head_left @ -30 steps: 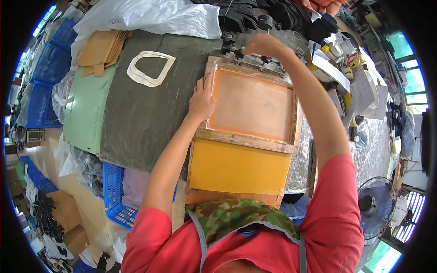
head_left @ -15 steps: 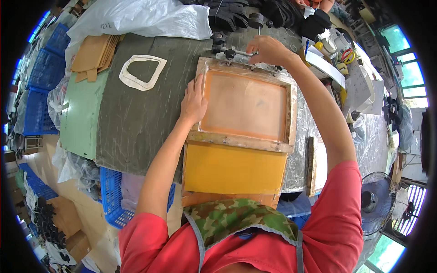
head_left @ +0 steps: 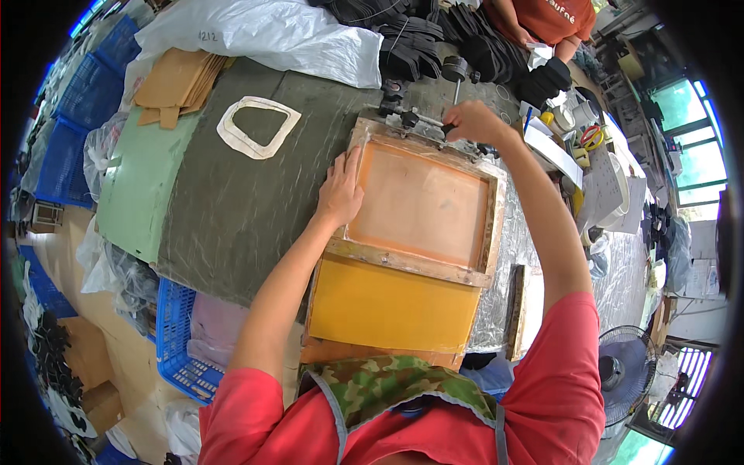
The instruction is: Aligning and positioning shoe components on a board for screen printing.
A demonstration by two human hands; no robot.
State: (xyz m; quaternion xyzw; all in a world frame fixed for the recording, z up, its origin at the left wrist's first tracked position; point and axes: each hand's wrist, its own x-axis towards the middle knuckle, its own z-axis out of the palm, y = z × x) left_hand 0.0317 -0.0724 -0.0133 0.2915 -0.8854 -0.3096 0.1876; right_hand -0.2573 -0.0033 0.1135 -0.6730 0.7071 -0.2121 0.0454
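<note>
A wooden-framed printing screen (head_left: 426,203) with orange-edged mesh lies on a yellow board (head_left: 395,302), which shows below its near edge. My left hand (head_left: 341,192) rests along the screen's left rail, its fingers stretched out over the wood. At the far rail, a metal hinge clamp (head_left: 422,120) joins the screen to the table. My right hand (head_left: 474,124) is closed around a black clamp knob (head_left: 448,130) there; its fingertips are partly hidden. A weight on a rod (head_left: 455,70) stands up behind the clamp.
A white ring-shaped cutout (head_left: 258,126) and brown card pieces (head_left: 177,84) lie on the left. Beyond are a white sack (head_left: 263,35), black stacked pieces (head_left: 411,46) and a co-worker (head_left: 542,19). Tapes, scissors (head_left: 592,137) and papers crowd the right; a fan (head_left: 620,372) stands nearer.
The view has shifted, so the table appears turned and more of the co-worker shows. My left hand stays on the screen's left rail, and my right hand stays at the clamp.
</note>
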